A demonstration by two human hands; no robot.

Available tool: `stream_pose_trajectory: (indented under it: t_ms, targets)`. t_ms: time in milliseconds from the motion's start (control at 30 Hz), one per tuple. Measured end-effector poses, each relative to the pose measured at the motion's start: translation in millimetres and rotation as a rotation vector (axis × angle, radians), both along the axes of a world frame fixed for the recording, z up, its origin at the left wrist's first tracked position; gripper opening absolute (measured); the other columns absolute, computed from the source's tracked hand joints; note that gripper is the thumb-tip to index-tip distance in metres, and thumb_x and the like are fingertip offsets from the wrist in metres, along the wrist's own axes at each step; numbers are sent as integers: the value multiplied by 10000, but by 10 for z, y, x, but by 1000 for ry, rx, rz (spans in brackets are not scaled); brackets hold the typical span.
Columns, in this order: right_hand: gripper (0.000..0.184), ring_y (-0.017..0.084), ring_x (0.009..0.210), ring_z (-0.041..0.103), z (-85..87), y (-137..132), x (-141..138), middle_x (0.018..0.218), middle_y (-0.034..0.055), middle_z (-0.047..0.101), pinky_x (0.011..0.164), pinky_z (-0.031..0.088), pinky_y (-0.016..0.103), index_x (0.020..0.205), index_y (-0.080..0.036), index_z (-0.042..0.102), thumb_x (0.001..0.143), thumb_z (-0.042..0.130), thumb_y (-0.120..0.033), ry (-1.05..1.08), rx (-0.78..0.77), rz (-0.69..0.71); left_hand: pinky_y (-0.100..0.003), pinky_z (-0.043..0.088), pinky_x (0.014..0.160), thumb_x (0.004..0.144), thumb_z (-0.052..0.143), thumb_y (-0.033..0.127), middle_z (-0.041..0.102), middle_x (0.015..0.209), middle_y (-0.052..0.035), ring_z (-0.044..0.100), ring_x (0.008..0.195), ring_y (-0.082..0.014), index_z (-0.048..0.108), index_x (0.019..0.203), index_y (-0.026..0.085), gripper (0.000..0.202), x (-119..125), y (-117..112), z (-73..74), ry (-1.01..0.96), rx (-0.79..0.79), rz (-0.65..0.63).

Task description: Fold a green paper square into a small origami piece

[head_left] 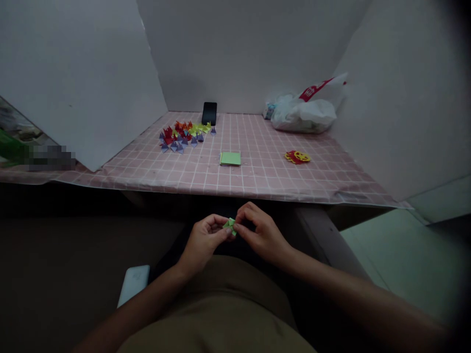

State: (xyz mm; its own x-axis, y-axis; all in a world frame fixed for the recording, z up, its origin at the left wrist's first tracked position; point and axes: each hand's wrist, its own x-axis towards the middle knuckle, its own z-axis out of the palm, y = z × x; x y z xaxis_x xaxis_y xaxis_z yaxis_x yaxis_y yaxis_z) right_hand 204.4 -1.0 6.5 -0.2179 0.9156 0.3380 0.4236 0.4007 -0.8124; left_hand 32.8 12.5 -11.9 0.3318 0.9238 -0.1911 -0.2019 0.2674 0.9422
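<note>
A small folded piece of green paper is held above my lap, in front of the table edge. My left hand pinches it from the left between thumb and fingers. From the other side, my right hand grips its right edge with thumb and forefinger. Beyond the hands, a stack of square green paper lies on the table. Farther back to the left stands a cluster of small folded paper figures in purple, red, orange and yellow.
The table wears a pink checked cloth. A dark phone leans at the back wall. At the right are a white plastic bag and a red and yellow cutout pile. A pale rectangular device lies beside my left forearm.
</note>
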Motion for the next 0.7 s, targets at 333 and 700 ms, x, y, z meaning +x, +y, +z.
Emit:
stream_pose_trajectory:
  t_ms: [333, 700]
  targets:
    - [141, 149, 747, 505, 15, 6, 2, 789, 18, 528, 671, 392, 282, 740, -174, 530, 840, 570, -82, 31, -14, 14, -251, 556, 673, 741, 745, 312, 700, 709, -12, 661, 649, -123, 678, 802, 134, 199, 4, -6, 53, 33, 15, 23]
    - [133, 153, 760, 519, 14, 3, -13, 806, 20, 537, 684, 409, 282, 745, -180, 529, 829, 584, -93, 46, 1, 11, -230, 541, 639, 724, 744, 288, 678, 663, 9, 637, 614, -110, 667, 715, 140, 167, 41, -21, 88, 40, 58, 74]
